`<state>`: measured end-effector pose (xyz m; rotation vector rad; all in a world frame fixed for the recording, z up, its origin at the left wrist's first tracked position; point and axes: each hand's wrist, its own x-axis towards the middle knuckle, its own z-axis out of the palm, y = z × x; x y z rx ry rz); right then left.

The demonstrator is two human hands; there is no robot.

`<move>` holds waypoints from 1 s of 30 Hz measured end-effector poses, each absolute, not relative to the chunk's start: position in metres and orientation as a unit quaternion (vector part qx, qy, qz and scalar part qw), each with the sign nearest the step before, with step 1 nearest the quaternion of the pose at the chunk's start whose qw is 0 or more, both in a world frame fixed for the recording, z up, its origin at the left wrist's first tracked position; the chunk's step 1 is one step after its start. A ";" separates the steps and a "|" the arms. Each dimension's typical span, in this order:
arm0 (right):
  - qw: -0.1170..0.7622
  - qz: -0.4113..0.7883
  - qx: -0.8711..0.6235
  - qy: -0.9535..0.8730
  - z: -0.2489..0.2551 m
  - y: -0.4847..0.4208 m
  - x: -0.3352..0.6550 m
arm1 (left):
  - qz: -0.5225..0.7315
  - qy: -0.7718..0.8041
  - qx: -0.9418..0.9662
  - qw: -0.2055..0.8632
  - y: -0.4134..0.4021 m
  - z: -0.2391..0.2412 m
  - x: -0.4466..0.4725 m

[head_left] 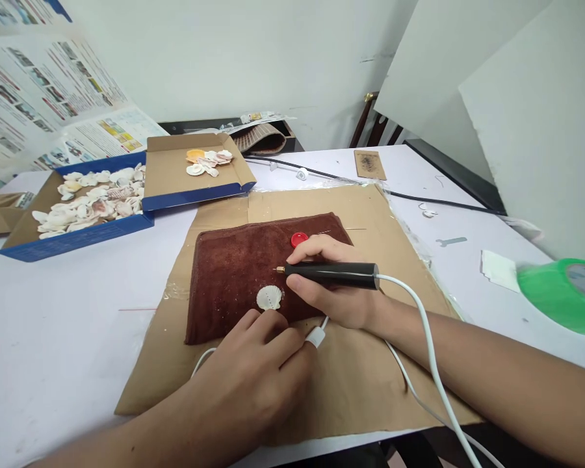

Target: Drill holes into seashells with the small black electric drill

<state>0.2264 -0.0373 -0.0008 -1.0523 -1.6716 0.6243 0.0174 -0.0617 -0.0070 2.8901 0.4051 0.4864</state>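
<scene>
A white scallop shell (269, 298) with a few small dark dots or holes lies on a folded brown cloth (234, 260). My left hand (263, 364) is closed, its fingertips at the shell's near edge, holding it against the cloth; the thumb is mostly hidden. Beside that hand is a white inline switch (316, 337) on a cord. In a pen grip, my right hand (331, 296) holds a slim black mini drill (336, 274) with a brass chuck. Its thin bit points left, above the cloth and apart from the shell. A red round cap (299, 240) sits just beyond my right fingers.
Under the cloth lies a cardboard sheet (292, 201). At left stands a blue box (78, 237) of shells, its lid (175, 185) bearing several more. A white cable (433, 364) trails from the drill. To the right are a small wrench (451, 242) and green tape (546, 296).
</scene>
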 end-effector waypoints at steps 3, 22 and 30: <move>0.505 0.253 -0.432 -0.704 -0.001 -0.037 0.227 | 0.171 0.128 0.973 0.085 -0.061 -0.008 0.016; 0.515 0.277 -0.442 -0.681 0.003 -0.039 0.232 | 0.321 0.158 0.928 0.108 -0.046 0.007 0.017; 0.543 0.421 -0.407 -0.602 0.001 -0.042 0.234 | 0.454 0.329 0.824 0.079 -0.020 0.018 -0.004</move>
